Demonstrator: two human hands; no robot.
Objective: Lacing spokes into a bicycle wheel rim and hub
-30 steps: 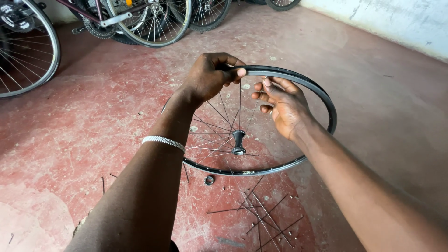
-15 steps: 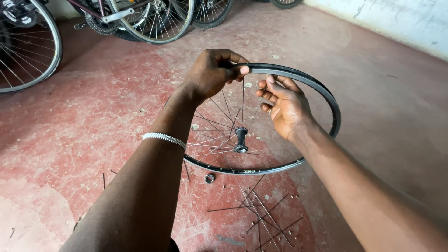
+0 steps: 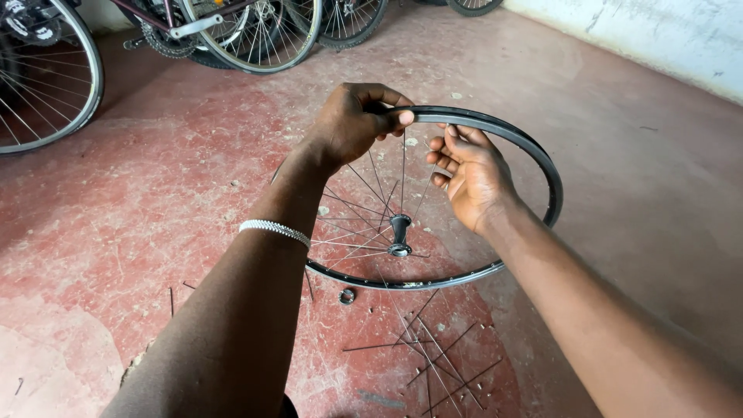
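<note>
A person holds a bicycle wheel rim (image 3: 534,159) tilted above a red concrete floor (image 3: 155,201), the hub (image 3: 400,232) hanging at its centre on a partial set of spokes (image 3: 364,224). The left hand (image 3: 357,120) is closed over the rim's top edge, thumb and fingers pressed together on it; a beaded bracelet (image 3: 275,230) circles that wrist. The right hand (image 3: 472,172) sits just inside the rim, fingers half curled and loosely spread; whether it pinches a spoke cannot be told. Compared with a second ago, the rim has edged slightly toward the right and the right hand has drawn a little lower, while the left grip looks unchanged, which suggests small adjustments at the spoke holes rather than a new step. Loose spokes (image 3: 433,356) and a small metal ring (image 3: 347,296) lie on the floor below; other bicycle wheels (image 3: 46,85) stand behind.
</note>
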